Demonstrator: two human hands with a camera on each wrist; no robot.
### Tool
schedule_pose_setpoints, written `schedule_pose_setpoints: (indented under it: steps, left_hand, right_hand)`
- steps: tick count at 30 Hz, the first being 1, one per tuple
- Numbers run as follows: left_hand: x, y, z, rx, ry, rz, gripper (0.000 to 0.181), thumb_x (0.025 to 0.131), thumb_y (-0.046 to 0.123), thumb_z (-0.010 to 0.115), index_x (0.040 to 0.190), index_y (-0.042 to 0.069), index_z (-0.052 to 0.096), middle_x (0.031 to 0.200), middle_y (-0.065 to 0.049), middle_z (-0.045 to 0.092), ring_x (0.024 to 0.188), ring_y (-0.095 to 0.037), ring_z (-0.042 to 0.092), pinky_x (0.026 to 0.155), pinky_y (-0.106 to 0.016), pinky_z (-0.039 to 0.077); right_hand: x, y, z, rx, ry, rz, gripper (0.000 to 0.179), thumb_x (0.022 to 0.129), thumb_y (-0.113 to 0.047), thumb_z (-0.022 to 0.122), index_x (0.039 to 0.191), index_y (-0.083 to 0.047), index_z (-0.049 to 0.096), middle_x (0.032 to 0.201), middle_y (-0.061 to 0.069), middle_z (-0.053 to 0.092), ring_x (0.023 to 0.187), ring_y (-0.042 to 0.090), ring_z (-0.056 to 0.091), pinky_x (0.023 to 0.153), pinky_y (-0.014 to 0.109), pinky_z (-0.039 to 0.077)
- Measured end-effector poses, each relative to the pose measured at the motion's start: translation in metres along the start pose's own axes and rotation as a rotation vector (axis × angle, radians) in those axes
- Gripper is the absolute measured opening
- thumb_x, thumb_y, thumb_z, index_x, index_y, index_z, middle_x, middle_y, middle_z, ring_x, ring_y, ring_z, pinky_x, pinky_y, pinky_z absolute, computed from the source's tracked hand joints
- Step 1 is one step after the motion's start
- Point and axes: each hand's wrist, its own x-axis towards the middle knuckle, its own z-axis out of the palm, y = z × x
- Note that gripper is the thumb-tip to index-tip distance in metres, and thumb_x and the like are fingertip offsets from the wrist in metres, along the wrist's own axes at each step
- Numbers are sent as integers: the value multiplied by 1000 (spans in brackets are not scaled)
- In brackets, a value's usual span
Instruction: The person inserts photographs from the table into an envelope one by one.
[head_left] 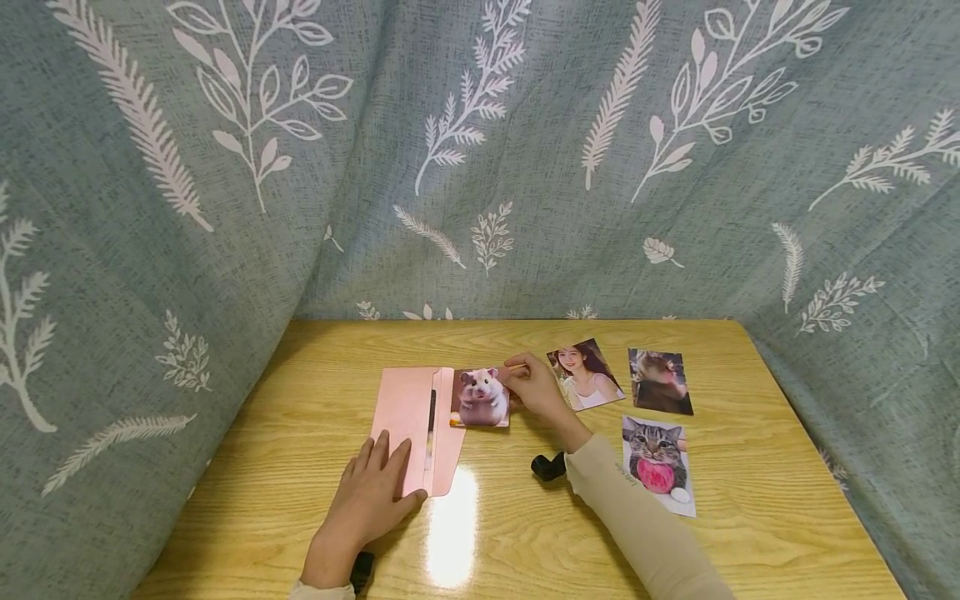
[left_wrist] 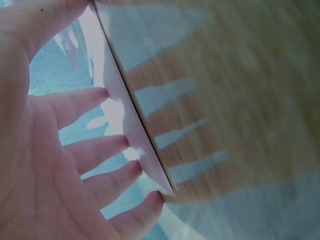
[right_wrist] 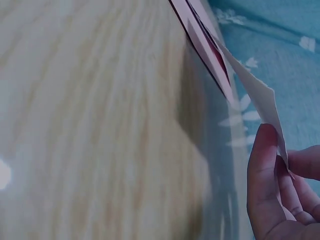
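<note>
My left hand (head_left: 375,483) lies spread on the envelope (head_left: 401,412), while my right hand (head_left: 536,387) pinches the hamster photo (head_left: 481,402), whose left edge could snag the flap (head_left: 447,467) if tilted.

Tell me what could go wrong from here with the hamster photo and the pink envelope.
The hamster photo, pinched at one edge by the right hand, could bend if pushed. Its free edge might snag on the flap or miss the narrow opening in the pink envelope. The left hand rests on the envelope; if it lifts, the envelope could slide.
</note>
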Motion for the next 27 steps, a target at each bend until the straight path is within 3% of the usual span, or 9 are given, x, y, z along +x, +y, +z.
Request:
schedule_pose_setpoints:
  steps: [11, 27]
  left_hand:
    - [0, -1, 0, -3, 10, 7, 78, 91, 47, 71, 153, 8, 42, 157, -32, 25, 144, -52, 19, 110, -70, 22]
    - [1, -1, 0, -11, 0, 0, 79, 91, 47, 71, 153, 9, 41, 158, -31, 24, 145, -51, 18, 110, -70, 20]
  right_hand:
    - [-4, -2, 26, 16, -18, 12, 32, 97, -6, 64, 125, 7, 57, 104, 17, 66, 74, 18, 65, 56, 33, 59]
    - [-4, 1, 40, 35, -44, 36, 28, 95, 1, 62, 123, 5, 57, 99, 16, 68, 70, 17, 65, 54, 33, 58]
